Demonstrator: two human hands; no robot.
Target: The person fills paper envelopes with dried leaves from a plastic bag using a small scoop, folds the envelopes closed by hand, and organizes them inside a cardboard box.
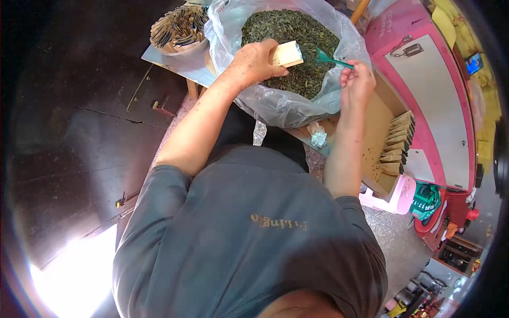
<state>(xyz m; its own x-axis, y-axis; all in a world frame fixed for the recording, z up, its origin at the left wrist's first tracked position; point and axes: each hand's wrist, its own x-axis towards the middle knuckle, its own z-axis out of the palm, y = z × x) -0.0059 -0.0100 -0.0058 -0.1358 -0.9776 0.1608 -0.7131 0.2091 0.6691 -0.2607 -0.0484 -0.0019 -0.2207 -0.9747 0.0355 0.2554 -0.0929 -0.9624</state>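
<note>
"Paper packet (286, 54), at half past twelve, just above the dried leaves (289, 26)," says the first speaker. "How is it held?"

"The left hand (253, 61) has a closed grip on it, thumb below and fingers above, around the end towards nine o'clock," the second answers. "That leaves the other end, with its bluish edge, uncovered towards three o'clock, probably so the scoop can reach it."

"And the green scoop (335, 61)?"

"Its handle is pinched in the right hand (358, 85), a narrow grip of thumb and fingertips, which likely lets the wrist tilt it finely. The flared end points to nine o'clock, near the packet but apart from it (whether it carries any leaf, nobody could tell from here)."

"Why over the plastic bag (281, 113)?"

"Anything spilled would drop back inside, one supposes. The bag's mouth spreads wide, giving both hands room."

"What lies around them?"

"At eleven, folded papers (179, 27) stand bunched in a round tub (185, 50) on the desk (175, 63), within reach of the left hand. Near three, a row of packets (395, 143) lines the far side of a cardboard box (375, 127), on the right hand's side; standing side by side probably stops them toppling."
</note>
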